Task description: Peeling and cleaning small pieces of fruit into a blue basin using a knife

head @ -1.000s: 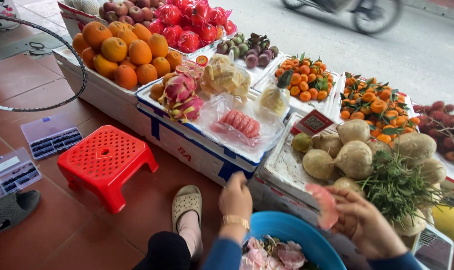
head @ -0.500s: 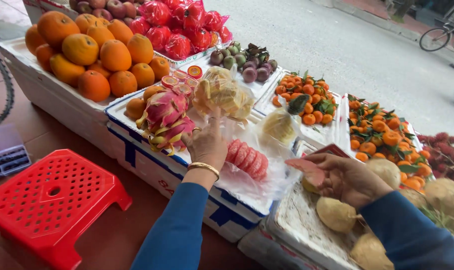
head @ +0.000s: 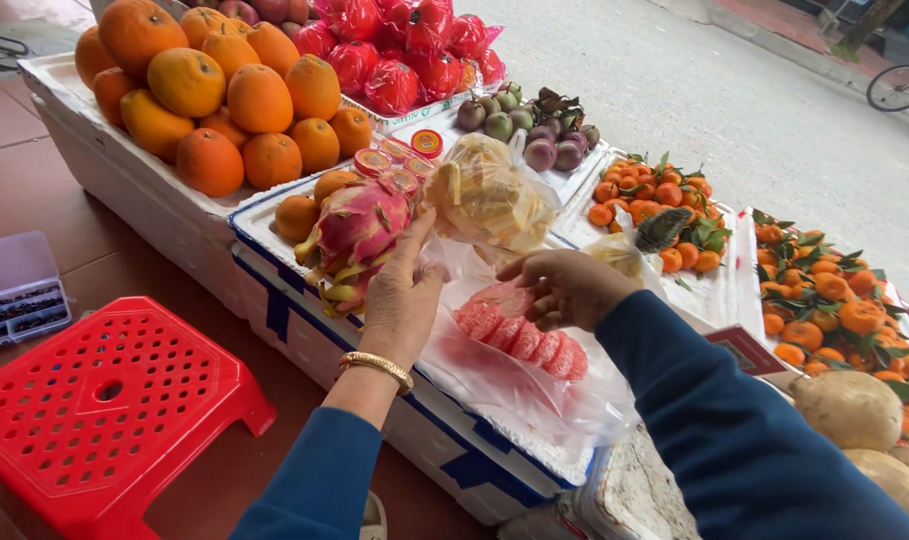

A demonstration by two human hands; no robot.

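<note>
Best done slow and soft, it seems: hold the clear bag (head: pixel 550 400) wide at its mouth and lay the pink fruit pieces (head: pixel 520 338) flat, side by side, with no squeezing, so no juice runs out. Left hand (head: pixel 400 300) up at the bag's edge, fingers straight and close together, right by the dragon fruit (head: pixel 360 230); hard to tell if pinching the plastic or just touching it. Right hand (head: pixel 567 290) curled, fingertips holding the top pink piece. Pink pieces in a row inside the bag, on top of the white box (head: pixel 275 300). About seven pink pieces. One dragon fruit for sure, maybe a second below. One bag of yellow fruit bits (head: pixel 490 195). About a dozen big oranges (head: pixel 225 95). One red stool (head: pixel 95 410).
</note>
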